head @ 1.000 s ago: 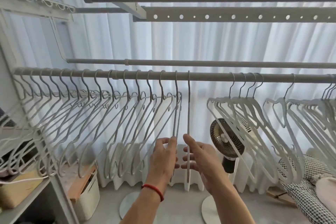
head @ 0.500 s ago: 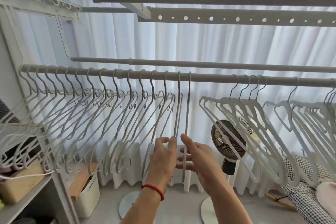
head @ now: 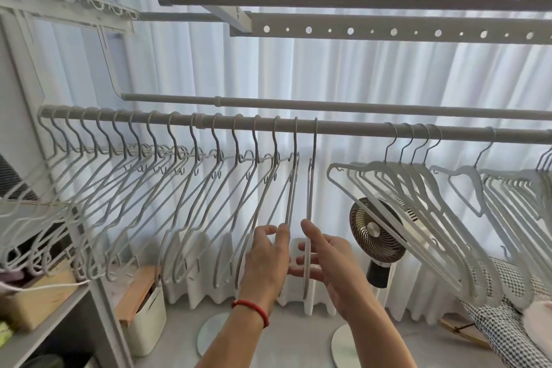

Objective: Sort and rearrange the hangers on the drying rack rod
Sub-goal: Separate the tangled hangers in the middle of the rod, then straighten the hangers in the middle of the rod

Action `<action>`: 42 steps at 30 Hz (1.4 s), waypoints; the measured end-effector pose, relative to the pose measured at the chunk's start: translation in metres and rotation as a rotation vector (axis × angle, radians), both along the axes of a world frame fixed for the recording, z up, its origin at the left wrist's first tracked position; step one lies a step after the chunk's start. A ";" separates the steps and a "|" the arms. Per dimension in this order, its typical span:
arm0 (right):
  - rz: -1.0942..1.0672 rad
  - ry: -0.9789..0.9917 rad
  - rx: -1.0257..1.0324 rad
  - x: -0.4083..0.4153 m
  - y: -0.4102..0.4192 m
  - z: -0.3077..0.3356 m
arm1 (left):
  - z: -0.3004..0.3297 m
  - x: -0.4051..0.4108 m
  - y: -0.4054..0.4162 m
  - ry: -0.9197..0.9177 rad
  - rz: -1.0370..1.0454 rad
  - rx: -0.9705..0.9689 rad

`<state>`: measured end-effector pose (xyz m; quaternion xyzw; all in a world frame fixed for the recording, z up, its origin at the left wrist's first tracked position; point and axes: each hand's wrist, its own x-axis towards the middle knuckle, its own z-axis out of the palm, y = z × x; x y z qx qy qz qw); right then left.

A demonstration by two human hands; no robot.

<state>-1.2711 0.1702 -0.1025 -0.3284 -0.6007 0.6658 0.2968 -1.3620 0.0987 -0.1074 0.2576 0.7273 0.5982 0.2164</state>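
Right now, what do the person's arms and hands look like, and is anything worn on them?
Both forearms are bare, with no sleeves in view and no gloves. The left hand has a thin red string bracelet round its wrist. The right hand and its wrist carry nothing: no ring, watch or band shows.

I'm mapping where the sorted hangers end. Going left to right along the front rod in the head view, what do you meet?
Evenly spaced thin hangers → hanger touched by the left hand → single hanger held by the right hand → bare stretch of rod → bunched flat hangers.
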 end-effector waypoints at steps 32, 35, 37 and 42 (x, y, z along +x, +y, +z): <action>-0.106 -0.062 0.020 0.012 0.003 -0.008 | 0.005 0.023 -0.019 0.416 -0.077 -0.145; -0.200 -0.158 0.263 0.030 -0.005 -0.005 | 0.010 0.035 -0.031 0.790 0.035 -0.131; -0.293 -0.143 0.457 0.047 -0.012 0.003 | 0.015 0.042 -0.029 0.930 0.059 0.002; -0.674 -0.067 0.796 0.088 -0.006 0.026 | 0.027 0.072 0.006 0.666 -0.191 0.223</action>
